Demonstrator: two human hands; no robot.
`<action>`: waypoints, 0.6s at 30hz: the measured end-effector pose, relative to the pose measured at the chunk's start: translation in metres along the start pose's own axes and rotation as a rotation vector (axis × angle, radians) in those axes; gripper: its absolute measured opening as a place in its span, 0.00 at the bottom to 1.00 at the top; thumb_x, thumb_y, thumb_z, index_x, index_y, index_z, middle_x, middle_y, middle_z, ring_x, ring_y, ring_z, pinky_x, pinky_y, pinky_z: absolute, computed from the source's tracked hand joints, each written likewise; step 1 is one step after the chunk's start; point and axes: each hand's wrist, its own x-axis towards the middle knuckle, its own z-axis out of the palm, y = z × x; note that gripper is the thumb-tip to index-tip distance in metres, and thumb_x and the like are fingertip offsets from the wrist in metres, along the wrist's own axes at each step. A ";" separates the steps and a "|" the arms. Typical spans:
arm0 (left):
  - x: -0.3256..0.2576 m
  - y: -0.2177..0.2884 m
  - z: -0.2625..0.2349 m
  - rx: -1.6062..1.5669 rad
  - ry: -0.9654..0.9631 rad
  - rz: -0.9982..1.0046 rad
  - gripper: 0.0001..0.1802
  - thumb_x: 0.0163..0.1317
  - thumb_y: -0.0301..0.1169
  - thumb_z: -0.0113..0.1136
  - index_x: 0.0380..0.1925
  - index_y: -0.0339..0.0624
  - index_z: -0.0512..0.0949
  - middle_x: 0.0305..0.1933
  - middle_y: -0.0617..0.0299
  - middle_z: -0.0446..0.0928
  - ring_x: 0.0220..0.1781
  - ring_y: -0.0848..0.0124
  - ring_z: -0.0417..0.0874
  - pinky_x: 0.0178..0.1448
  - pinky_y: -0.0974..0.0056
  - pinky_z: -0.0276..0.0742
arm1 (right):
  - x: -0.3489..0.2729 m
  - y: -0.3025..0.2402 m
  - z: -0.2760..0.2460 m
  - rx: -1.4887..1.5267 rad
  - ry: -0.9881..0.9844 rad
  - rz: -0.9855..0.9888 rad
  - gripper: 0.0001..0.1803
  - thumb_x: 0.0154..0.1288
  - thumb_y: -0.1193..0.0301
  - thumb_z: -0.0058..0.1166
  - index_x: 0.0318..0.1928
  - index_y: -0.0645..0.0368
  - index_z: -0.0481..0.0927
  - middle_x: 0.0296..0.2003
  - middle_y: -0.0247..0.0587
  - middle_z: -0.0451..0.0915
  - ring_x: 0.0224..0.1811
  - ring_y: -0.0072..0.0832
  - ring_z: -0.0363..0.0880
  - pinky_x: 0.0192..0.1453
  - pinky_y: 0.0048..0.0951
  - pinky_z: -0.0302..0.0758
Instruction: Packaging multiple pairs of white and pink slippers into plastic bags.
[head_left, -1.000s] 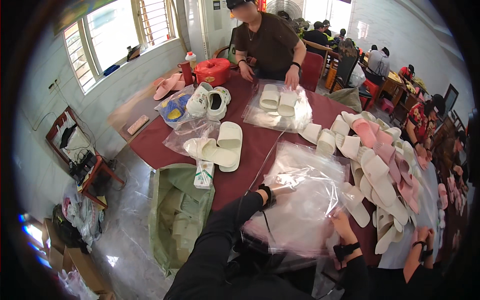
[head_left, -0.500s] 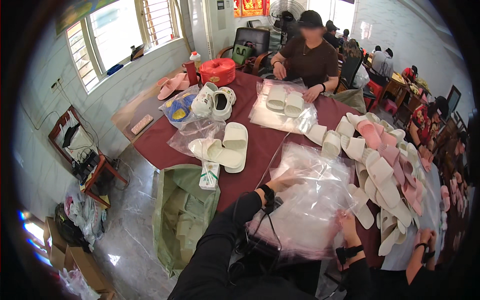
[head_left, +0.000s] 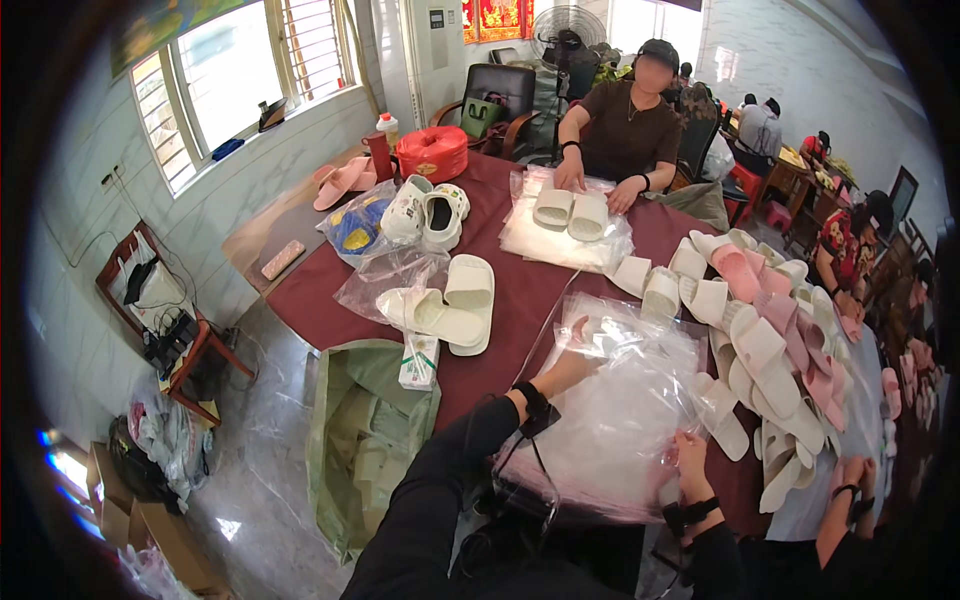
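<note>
A stack of clear plastic bags (head_left: 625, 425) lies on the near part of the table, wrinkled and shiny. At its left edge my left hand (head_left: 568, 368) is closed on a clear plastic bag, its fingers partly behind the film. My right hand (head_left: 690, 462) pinches the bag layers at the lower right side. To the right is a heap of white and pink slippers (head_left: 762, 350); one white slipper (head_left: 722, 418) lies just beyond my right hand. A pair of white slippers (head_left: 455, 305) rests left of the bags, beside a small white-and-green box (head_left: 419, 362).
Across the table, a person (head_left: 625, 130) touches white slippers (head_left: 570, 214) on another bag stack. An open green sack (head_left: 370, 450) stands at the table's left edge. White clogs (head_left: 428, 210) and a red roll (head_left: 433, 151) sit farther back. Another person's hands (head_left: 852, 485) are at lower right.
My left hand has shifted slightly, its fingers now pointing up at the bag's edge, and the film lies flatter. The person opposite has leaned in and put both hands by the slippers.
</note>
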 end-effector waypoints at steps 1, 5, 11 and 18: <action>0.005 0.004 -0.008 -0.191 -0.231 -0.415 0.47 0.52 0.23 0.63 0.67 0.58 0.46 0.46 0.53 0.71 0.39 0.68 0.75 0.44 0.67 0.72 | 0.000 0.003 0.002 -0.026 0.017 -0.017 0.09 0.64 0.68 0.53 0.31 0.61 0.75 0.16 0.30 0.71 0.14 0.18 0.69 0.15 0.19 0.62; -0.001 0.021 -0.024 -0.432 -0.408 -0.557 0.50 0.51 0.15 0.52 0.70 0.59 0.41 0.53 0.53 0.72 0.23 0.77 0.69 0.32 0.72 0.71 | -0.002 -0.001 0.013 -0.022 -0.021 0.012 0.08 0.64 0.69 0.53 0.32 0.60 0.75 0.17 0.30 0.71 0.14 0.18 0.69 0.16 0.20 0.62; 0.013 0.016 -0.028 0.255 -0.277 0.250 0.46 0.47 0.12 0.42 0.70 0.52 0.48 0.71 0.55 0.56 0.43 0.61 0.77 0.53 0.64 0.73 | -0.009 0.002 0.000 -0.051 0.300 -0.380 0.08 0.65 0.68 0.52 0.37 0.61 0.75 0.17 0.30 0.71 0.14 0.18 0.68 0.16 0.22 0.64; -0.001 -0.079 -0.045 -0.392 0.097 -0.530 0.19 0.67 0.39 0.45 0.55 0.46 0.62 0.37 0.63 0.70 0.31 0.70 0.75 0.36 0.62 0.77 | -0.005 -0.015 0.012 -0.588 0.301 -0.106 0.15 0.59 0.65 0.52 0.25 0.66 0.80 0.13 0.42 0.76 0.15 0.29 0.77 0.19 0.34 0.71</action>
